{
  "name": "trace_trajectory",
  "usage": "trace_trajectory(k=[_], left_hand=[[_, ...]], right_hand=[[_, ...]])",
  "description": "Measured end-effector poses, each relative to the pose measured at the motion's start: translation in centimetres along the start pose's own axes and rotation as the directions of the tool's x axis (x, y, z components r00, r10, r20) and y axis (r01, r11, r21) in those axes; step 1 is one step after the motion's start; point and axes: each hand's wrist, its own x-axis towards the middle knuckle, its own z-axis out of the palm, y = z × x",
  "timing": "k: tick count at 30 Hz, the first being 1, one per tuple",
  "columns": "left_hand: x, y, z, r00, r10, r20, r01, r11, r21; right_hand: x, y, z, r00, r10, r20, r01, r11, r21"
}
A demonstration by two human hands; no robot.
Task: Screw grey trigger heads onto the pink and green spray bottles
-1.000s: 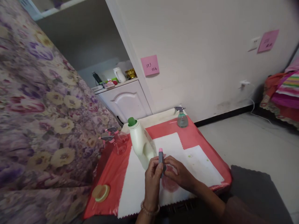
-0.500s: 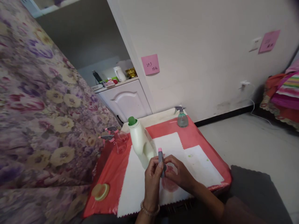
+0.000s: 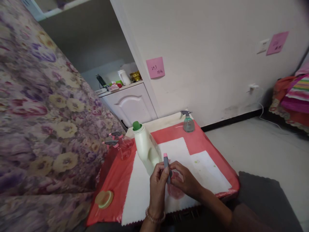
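Note:
Low in the middle, a clear pink spray bottle [image 3: 175,192] is between my hands, over a white cloth. My left hand [image 3: 158,183], a beaded bracelet at its wrist, is closed around the grey spray head [image 3: 166,164] with its pink nozzle tip. From the other side my right hand [image 3: 184,180] pinches at the bottle's neck, just below the head; the fingers partly hide the collar. Just beyond my left hand stands a pale green jug [image 3: 146,145] with a green spout and no cap on it.
Two pink spray bottles [image 3: 124,151] stand at the table's left edge. A green-collared spray bottle [image 3: 188,124] is at the far right corner. A round yellowish cap [image 3: 105,199] lies near left on the red cover [image 3: 114,193]. A floral curtain [image 3: 48,129] hangs close on the left.

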Motion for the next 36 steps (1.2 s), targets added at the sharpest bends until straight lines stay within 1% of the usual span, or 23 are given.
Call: trace_trajectory(k=[2, 3, 7, 10, 14, 17, 19, 22, 24, 29, 31, 36], left_hand=[[0.0, 0.0, 0.0, 1.000, 0.013, -0.009, -0.013, 1.000, 0.002], [0.0, 0.0, 0.0, 1.000, 0.011, -0.011, -0.011, 1.000, -0.002], [-0.1, 0.4, 0.1, 1.000, -0.006, 0.001, 0.006, 0.999, -0.042], [-0.3, 0.9, 0.0, 1.000, 0.006, 0.009, -0.006, 0.999, -0.048], [-0.6, 1.4, -0.2, 1.000, -0.003, -0.008, 0.003, 0.999, -0.052], [-0.8, 1.8, -0.2, 1.000, -0.016, -0.017, 0.014, 0.995, -0.100], [-1.0, 2.3, -0.2, 1.000, -0.007, -0.015, 0.005, 0.991, -0.130], [-1.3, 2.9, -0.4, 1.000, 0.024, -0.016, -0.026, 0.991, -0.133], [-1.5, 3.2, -0.5, 0.998, 0.048, -0.036, -0.052, 0.990, -0.131], [-1.9, 3.6, -0.5, 0.979, 0.107, -0.170, -0.138, 0.974, -0.179], [-2.1, 3.9, -0.4, 0.977, 0.108, -0.182, -0.143, 0.971, -0.194], [-2.4, 5.0, -0.5, 0.980, 0.106, -0.166, -0.126, 0.985, -0.114]], right_hand=[[0.0, 0.0, 0.0, 0.999, -0.038, 0.024, 0.038, 0.999, 0.001], [0.0, 0.0, 0.0, 0.999, -0.034, 0.023, 0.033, 0.999, 0.007], [-0.1, -0.2, 0.1, 0.998, 0.055, -0.022, -0.054, 0.998, 0.037], [-0.2, 0.1, 0.0, 0.997, 0.070, -0.022, -0.069, 0.997, 0.024], [-0.8, 1.9, -0.1, 1.000, 0.028, 0.004, -0.028, 0.998, -0.060], [-1.4, 3.1, -0.1, 1.000, -0.010, -0.003, 0.009, 0.990, -0.144], [-1.7, 3.4, -0.2, 1.000, -0.024, 0.000, 0.023, 0.982, -0.190], [-2.0, 3.3, -0.3, 1.000, -0.002, 0.020, 0.007, 0.969, -0.247], [-2.2, 3.3, -0.3, 0.999, 0.025, 0.033, -0.015, 0.960, -0.281], [-2.5, 4.2, -0.1, 1.000, 0.027, 0.007, -0.023, 0.945, -0.325], [-2.5, 4.3, -0.2, 1.000, 0.028, 0.009, -0.024, 0.943, -0.333], [-2.6, 4.1, -0.3, 0.999, 0.026, 0.031, -0.015, 0.951, -0.309]])
